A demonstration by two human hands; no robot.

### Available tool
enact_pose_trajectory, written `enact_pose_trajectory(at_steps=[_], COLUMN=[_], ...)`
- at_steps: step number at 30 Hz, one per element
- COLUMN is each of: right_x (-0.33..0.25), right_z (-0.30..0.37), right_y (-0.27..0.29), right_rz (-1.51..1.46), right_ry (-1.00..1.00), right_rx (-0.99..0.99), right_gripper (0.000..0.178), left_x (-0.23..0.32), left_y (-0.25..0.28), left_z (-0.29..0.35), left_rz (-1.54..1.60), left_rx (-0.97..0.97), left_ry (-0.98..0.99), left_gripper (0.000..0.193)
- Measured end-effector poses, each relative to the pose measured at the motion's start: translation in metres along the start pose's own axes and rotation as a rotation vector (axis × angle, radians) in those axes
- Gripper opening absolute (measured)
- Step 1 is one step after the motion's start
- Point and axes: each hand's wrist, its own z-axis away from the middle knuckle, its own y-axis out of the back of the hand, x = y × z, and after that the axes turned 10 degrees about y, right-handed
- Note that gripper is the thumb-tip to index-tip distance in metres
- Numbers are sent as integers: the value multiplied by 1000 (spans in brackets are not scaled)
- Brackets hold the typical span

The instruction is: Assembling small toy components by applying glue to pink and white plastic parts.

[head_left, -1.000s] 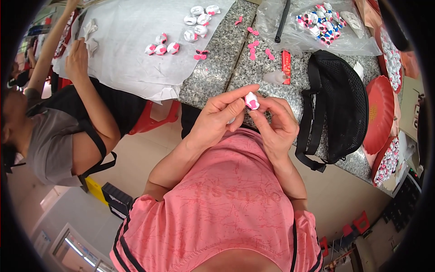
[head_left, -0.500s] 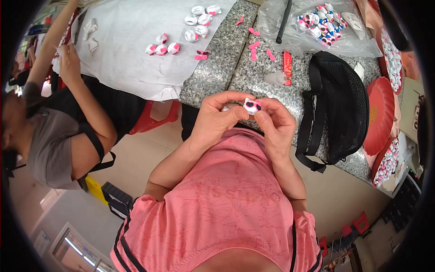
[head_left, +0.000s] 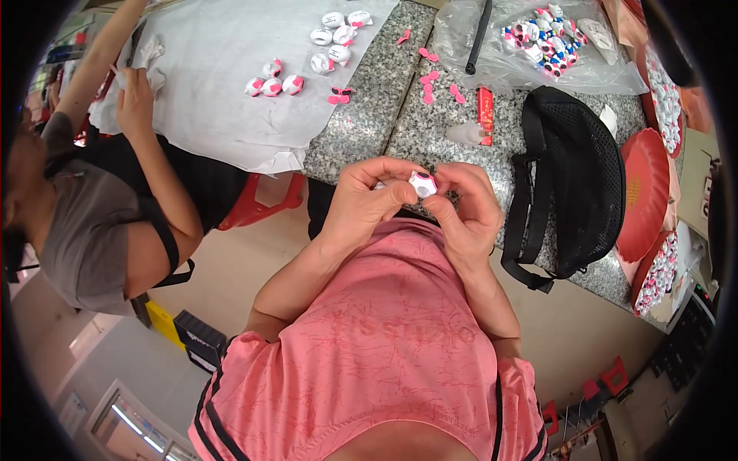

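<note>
Both hands meet above the edge of a grey speckled stone table (head_left: 369, 115). My left hand (head_left: 369, 201) and my right hand (head_left: 465, 207) pinch one small round white toy piece with pink spots (head_left: 422, 183) between their fingertips. Loose pink parts (head_left: 430, 81) lie on the stone just beyond. A few finished white and pink pieces (head_left: 273, 84) and several plain white ones (head_left: 334, 31) rest on a white sheet (head_left: 207, 100) to the left.
A black bag (head_left: 573, 177) lies right of my hands, with red trays (head_left: 646, 192) of pieces beyond it. A clear plastic bag (head_left: 538, 42) holds several pieces at the back. A small bottle (head_left: 469, 134) and red tube (head_left: 486, 114) lie near. A person (head_left: 100, 207) works at the left.
My hands stayed close together and turned the small piece between the fingertips, drawing it slightly nearer my body. The person at the left shifted a hand on the white sheet.
</note>
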Motion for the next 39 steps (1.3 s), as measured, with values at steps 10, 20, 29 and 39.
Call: enact_pose_trajectory(at_steps=[10,20,29,39], right_x=[-1,-3,-4,-9], right_z=[3,-2,-1,-3], right_y=[-3,-2,2,-2], right_rz=[95,67,-38,210], right_ry=[68,97,-33,239], right_rx=[-45,-44,-28,-59], right_gripper=[25,22,26,28], left_x=[6,8,5,1], left_y=[-12,-9,-6,-6], left_z=[5,3,6,9], left_rz=[-315,-157,-243,-181], left_rx=[144,73,46,-42], left_ry=[-162,-61,-116,-174], left_gripper=[22,25,25,21])
